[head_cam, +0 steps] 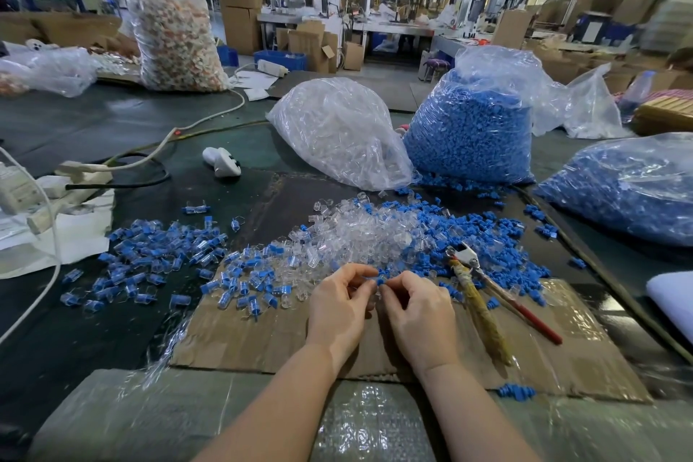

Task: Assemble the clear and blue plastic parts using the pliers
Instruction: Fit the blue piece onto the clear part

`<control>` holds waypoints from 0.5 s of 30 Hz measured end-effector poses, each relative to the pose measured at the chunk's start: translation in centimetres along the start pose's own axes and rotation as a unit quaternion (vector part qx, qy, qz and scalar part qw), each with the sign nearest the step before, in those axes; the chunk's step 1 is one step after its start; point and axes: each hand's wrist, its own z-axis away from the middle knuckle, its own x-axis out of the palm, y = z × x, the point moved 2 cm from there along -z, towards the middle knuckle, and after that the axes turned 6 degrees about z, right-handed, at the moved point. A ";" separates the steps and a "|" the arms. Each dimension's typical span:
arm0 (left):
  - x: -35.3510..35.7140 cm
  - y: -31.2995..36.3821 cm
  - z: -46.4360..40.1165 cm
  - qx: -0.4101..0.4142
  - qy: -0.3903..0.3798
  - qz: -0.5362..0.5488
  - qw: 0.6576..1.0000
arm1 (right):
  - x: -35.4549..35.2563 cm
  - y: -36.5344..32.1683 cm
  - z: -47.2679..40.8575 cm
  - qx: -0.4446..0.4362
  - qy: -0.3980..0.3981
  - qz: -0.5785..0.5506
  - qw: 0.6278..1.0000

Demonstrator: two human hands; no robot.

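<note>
Blue plastic part (pixel 379 271) is sitting between the two hands, just above the cardboard sheet (pixel 262 334) on the bench (pixel 93 124). The left hand (pixel 339 306) is curling its fingers (pixel 365 287) inward and pinching the part from the left; the right hand (pixel 416 315) is pinching it from the right with thumb and forefinger pressed together. Whether a clear piece is also being held cannot be told. The pliers (pixel 483 296) are lying untouched on the cardboard just right of the right hand, jaws pointing away from the person, one handle red and one wrapped in yellowish tape. A loose pile of clear parts (pixel 360 232) is lying just beyond the hands, with loose blue parts (pixel 487 236) spreading to its right and assembled clear-and-blue pieces (pixel 157 255) scattering to the left. A bag of clear parts (pixel 337 131) and a bag of blue parts (pixel 472 127) are standing farther back.
</note>
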 end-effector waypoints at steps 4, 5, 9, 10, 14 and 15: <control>-0.1 0.1 0.1 0.004 0.017 0.006 1.000 | -0.1 -0.3 0.1 -0.029 0.021 0.002 0.999; -0.2 0.2 0.1 0.004 0.022 0.012 1.000 | -0.2 -0.5 0.2 -0.040 0.034 -0.001 0.999; -0.1 0.3 0.2 0.016 0.021 -0.007 1.000 | -0.4 -0.7 0.3 -0.071 0.041 -0.010 0.997; -0.1 0.3 0.2 0.019 0.020 -0.017 0.999 | -0.4 -0.7 0.3 -0.078 0.041 -0.008 0.996; -0.2 0.3 0.3 0.020 0.018 -0.032 0.999 | -0.4 -0.7 0.4 -0.089 0.044 -0.006 0.995; -0.2 0.3 0.3 0.020 0.018 -0.035 0.999 | -0.4 -0.6 0.4 -0.092 0.047 -0.006 0.995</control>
